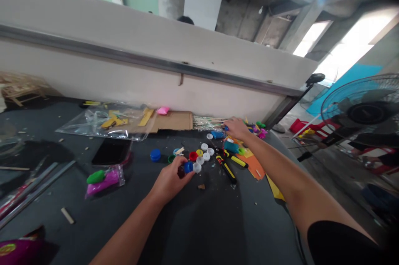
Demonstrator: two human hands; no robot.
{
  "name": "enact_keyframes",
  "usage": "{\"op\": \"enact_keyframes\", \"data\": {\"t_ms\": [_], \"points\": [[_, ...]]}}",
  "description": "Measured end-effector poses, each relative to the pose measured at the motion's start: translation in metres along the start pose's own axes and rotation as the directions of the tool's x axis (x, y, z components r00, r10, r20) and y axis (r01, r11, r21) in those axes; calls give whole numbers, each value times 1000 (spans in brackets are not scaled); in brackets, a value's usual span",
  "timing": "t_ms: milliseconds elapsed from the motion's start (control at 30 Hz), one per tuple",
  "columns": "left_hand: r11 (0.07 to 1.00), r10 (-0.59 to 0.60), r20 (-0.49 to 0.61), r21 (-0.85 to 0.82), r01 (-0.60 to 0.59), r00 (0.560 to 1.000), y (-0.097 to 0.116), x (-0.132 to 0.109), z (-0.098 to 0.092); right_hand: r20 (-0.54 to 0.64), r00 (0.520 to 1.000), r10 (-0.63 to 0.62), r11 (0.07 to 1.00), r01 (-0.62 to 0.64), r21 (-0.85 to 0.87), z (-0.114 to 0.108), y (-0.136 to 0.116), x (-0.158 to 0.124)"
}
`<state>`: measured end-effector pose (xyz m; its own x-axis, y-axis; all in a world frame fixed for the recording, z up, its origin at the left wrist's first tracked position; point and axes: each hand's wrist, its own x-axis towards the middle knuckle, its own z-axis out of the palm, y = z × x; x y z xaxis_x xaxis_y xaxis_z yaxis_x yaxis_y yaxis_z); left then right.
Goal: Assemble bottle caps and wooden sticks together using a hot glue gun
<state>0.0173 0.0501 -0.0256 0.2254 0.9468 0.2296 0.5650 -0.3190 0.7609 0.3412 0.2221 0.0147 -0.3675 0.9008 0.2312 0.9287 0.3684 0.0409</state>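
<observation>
My left hand (171, 181) is curled, thumb and fingers around a blue bottle cap (188, 167) low over the table. Close by lie several white caps (206, 157), a red cap (193, 156) and a yellow cap (199, 153). A blue cap (155, 155) sits apart to the left. My right hand (237, 128) is stretched to the back right, fingers bent down among small coloured pieces. Something blue shows under its fingertips, too small to name. Below that arm lie a teal clay lump (231, 146) and yellow-and-black pliers (227, 168).
A clear plastic bag (106, 125) with yellow scraps, a cardboard piece (174, 121) and thin sticks (208, 122) line the back. To the left are a phone (112, 152) and a purple clay packet (104, 182). A fan (364, 113) stands beyond the right edge.
</observation>
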Motion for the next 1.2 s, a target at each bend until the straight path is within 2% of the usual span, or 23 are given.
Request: {"op": "enact_keyframes", "data": {"t_ms": [133,267,333,433,467,500,533,567,600,633,700,800,867,1000,1200], "points": [[1000,14,16,-23,-13,1000,1,1,-1,-145,970,196,965,-164,204,-12,10,3],[999,32,-17,-11,-32,999,2,1,-2,-202,885,420,828,-283,484,-30,9,-2],[999,29,-18,-26,-29,999,1,1,-2,-193,845,498,732,-290,616,-39,-5,-11],[995,22,-13,-98,-23,1000,2,1,0,-145,832,535,592,-247,767,-47,-51,-38],[989,6,-22,-149,-10,1000,3,0,1,-106,839,534,512,-222,830,-48,-72,-50],[974,-21,-31,-227,14,999,4,0,2,31,861,508,219,-164,962,-48,-94,-61],[943,-61,-35,-331,46,998,7,-1,3,173,890,422,-79,-154,985,-48,-116,-72],[889,-108,-29,-450,84,994,10,-2,3,285,908,306,-303,-191,934,-47,-138,-82],[813,-156,-15,-570,120,988,14,-3,4,357,912,203,-458,-233,858,-46,-157,-90],[722,-199,9,-675,152,980,19,-4,3,391,911,131,-561,-257,787,-45,-173,-96],[543,-252,76,-814,205,965,27,-7,2,423,905,48,-683,-279,675,-43,-195,-103],[339,-264,216,-892,300,940,36,-11,-1,399,916,34,-729,-250,638,-39,-208,-104],[262,-251,293,-897,356,922,37,-12,-1,354,933,63,-727,-200,657,-34,-209,-103],[236,-209,374,-877,418,904,32,-11,3,307,949,67,-716,-169,678,-21,-209,-104],[223,-228,385,-873,433,894,25,-8,4,270,960,73,-599,-174,781,-13,-205,-111]]}}
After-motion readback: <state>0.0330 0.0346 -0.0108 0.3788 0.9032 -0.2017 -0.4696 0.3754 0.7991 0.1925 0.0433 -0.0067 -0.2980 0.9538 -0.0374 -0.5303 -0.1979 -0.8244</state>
